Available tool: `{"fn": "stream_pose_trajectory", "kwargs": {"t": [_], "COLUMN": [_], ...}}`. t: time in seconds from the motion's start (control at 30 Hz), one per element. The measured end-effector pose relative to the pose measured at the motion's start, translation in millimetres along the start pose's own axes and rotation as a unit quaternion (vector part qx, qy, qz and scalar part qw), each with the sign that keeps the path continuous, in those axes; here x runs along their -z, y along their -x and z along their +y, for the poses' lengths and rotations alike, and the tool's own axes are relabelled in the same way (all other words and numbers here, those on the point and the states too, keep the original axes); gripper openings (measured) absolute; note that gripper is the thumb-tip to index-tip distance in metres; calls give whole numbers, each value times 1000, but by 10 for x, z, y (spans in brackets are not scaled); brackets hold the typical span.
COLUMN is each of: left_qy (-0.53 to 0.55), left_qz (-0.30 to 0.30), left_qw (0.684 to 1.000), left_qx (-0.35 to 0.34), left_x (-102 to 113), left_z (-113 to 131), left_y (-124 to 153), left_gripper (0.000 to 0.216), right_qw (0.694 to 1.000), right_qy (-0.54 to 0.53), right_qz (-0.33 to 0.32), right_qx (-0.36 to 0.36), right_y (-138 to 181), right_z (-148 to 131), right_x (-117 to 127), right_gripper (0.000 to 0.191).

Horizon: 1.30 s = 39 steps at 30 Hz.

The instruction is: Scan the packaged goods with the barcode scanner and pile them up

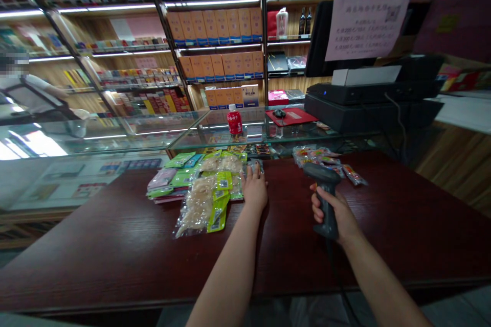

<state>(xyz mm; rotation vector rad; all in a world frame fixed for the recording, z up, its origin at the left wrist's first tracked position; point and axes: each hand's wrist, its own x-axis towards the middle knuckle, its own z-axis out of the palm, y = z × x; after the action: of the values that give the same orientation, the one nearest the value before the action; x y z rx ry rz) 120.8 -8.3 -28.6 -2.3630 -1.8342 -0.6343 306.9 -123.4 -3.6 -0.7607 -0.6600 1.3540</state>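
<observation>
My right hand [339,209] is wrapped round the handle of a dark grey barcode scanner [325,176], held upright above the table with its head toward the back. Its cable runs down past my wrist. My left hand [255,189] lies with fingers stretched forward at the right edge of a heap of snack packets. Its fingertips touch a small clear packet [261,164]. Left of it are clear-and-green packets of pale food [199,199] and a stack of green and pink packets [169,179]. Small clear-wrapped snacks [312,153] lie behind the scanner.
The dark red wooden table [115,245] meets a glass counter [184,130] bearing a red bottle [234,120] and a mouse [279,113] on a red mat. A monitor with a paper notice [366,25] stands above a black cash drawer [345,112]. A person [34,92] is far left.
</observation>
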Motion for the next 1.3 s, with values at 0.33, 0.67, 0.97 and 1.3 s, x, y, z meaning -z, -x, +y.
{"fn": "stream_pose_trajectory", "kwargs": {"t": [0.33, 0.67, 0.97, 1.3], "left_qy": [44, 131, 156, 121], "left_qz": [54, 0, -44, -81], "left_qw": [997, 980, 966, 972], "left_qx": [-35, -151, -201, -182], "left_x": [1, 48, -204, -466], "left_z": [30, 551, 1295, 1718], "left_y": [10, -16, -447, -856], "left_gripper": [39, 34, 20, 20], "right_qw": [999, 994, 980, 975], "right_qy": [31, -5, -61, -85], "right_qz": [4, 62, 106, 131], "right_qx": [-4, 95, 156, 157], "right_y": [-80, 141, 151, 98], "right_z": [25, -420, -475, -476], "right_x": [10, 396, 714, 710], "right_gripper": [34, 31, 27, 25]}}
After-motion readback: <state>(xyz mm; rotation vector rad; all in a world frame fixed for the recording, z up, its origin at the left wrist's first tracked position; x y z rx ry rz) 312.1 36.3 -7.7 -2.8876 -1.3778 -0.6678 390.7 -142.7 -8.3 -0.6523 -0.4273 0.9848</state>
